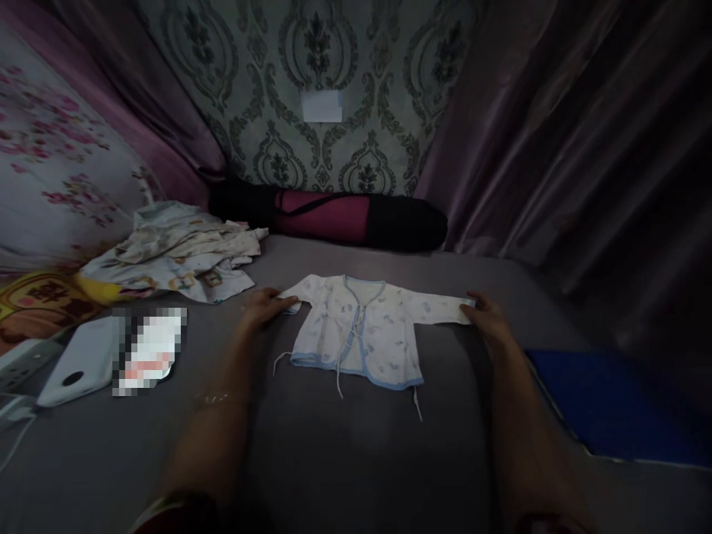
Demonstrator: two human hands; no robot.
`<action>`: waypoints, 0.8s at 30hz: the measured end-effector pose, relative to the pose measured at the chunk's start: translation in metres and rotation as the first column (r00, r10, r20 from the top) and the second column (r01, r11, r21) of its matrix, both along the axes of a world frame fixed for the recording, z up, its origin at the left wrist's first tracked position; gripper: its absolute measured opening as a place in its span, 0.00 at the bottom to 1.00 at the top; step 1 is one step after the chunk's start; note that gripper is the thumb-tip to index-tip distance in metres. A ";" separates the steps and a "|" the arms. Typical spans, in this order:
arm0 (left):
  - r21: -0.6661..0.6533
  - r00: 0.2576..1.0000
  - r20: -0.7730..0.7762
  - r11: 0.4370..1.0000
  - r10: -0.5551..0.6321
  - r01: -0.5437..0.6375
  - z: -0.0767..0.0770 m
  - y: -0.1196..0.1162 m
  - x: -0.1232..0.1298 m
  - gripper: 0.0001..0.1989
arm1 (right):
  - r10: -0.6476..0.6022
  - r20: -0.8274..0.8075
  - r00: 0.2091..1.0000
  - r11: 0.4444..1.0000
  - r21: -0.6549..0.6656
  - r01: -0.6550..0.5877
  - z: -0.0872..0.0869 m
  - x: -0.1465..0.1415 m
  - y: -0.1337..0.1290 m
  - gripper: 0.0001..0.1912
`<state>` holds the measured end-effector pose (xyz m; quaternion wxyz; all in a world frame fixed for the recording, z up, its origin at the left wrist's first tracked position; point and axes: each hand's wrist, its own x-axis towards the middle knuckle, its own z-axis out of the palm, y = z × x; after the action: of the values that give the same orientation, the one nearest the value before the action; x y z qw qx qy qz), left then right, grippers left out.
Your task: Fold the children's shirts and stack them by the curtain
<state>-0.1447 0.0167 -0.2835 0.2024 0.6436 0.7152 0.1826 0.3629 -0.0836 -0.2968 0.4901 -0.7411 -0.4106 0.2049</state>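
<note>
A small white baby shirt with blue trim and a faint print lies front side up on the grey sheet, its strings tied in the middle and loose ties hanging past the hem. My left hand pinches the sleeve on the left, which is bent, its cuff folded down near the fingers. At the right, my right hand holds the cuff of the other sleeve, which is stretched out straight.
Crumpled clothes lie at the back left, near a yellow cushion. A white power bank and power strip sit left. A black and maroon bag lies along the wall. A blue folder is at the right.
</note>
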 end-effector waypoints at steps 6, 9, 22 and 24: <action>-0.049 1.000 0.016 0.999 0.016 -0.015 -0.013 0.009 -0.008 0.27 | -0.025 0.354 0.935 0.998 -0.043 0.043 -0.013 0.004 0.004 0.23; -0.028 1.000 0.002 0.999 0.025 -0.025 -0.017 0.012 -0.010 0.22 | -0.001 0.477 0.879 0.999 -0.040 0.023 -0.017 -0.002 0.002 0.24; 0.551 0.944 -0.296 0.833 0.143 0.047 0.000 -0.010 0.008 0.11 | 0.104 0.689 0.718 0.973 -0.221 0.071 -0.010 -0.029 -0.002 0.23; 0.468 0.943 -0.290 0.884 0.165 -0.011 -0.004 -0.009 0.002 0.15 | 0.092 0.685 0.723 0.967 -0.235 0.100 -0.008 -0.029 -0.001 0.22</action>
<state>-0.1431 0.0074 -0.2875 -0.0835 0.6606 0.7035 0.2485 0.3338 -0.0850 -0.3050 0.2027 -0.8213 -0.5320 -0.0360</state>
